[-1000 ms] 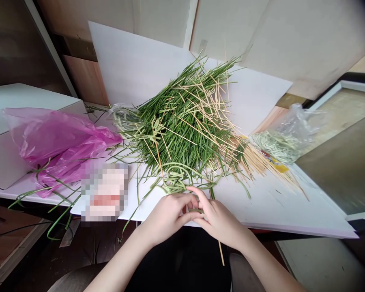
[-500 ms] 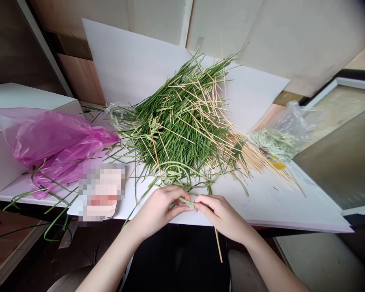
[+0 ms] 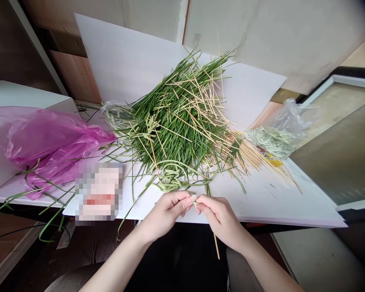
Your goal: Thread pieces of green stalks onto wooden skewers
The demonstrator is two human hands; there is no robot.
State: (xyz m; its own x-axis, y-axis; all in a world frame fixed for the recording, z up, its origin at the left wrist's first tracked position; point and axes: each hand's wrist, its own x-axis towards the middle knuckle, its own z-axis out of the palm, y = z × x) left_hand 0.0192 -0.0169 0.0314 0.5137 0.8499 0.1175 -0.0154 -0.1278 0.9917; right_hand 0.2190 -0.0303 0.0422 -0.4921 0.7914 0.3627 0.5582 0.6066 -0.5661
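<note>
At the front edge of the table, my left hand (image 3: 169,211) and my right hand (image 3: 221,219) meet fingertip to fingertip. Both are closed in a pinch on a green stem (image 3: 195,202), mostly hidden by the fingers. A thin wooden skewer (image 3: 216,245) sticks out below my right hand; its upper end is hidden. Just beyond the fingers lie loosely curled pale-green stems (image 3: 173,178). Behind them rises a large heap of dark-green chive-like stalks (image 3: 179,138), with wooden skewers (image 3: 252,154) scattered over it and bunched at its right.
A pink plastic bag (image 3: 57,138) lies at left beside a white box (image 3: 27,95). Nearer is a blurred-out flat object (image 3: 100,194). A clear bag of pale-green strands (image 3: 270,140) stands at right, and a white board (image 3: 118,56) leans behind the heap.
My left fingers have closed in toward my right fingertips, and the left thumb now presses on the stem. The camera view has shifted slightly. The heap looks unchanged.
</note>
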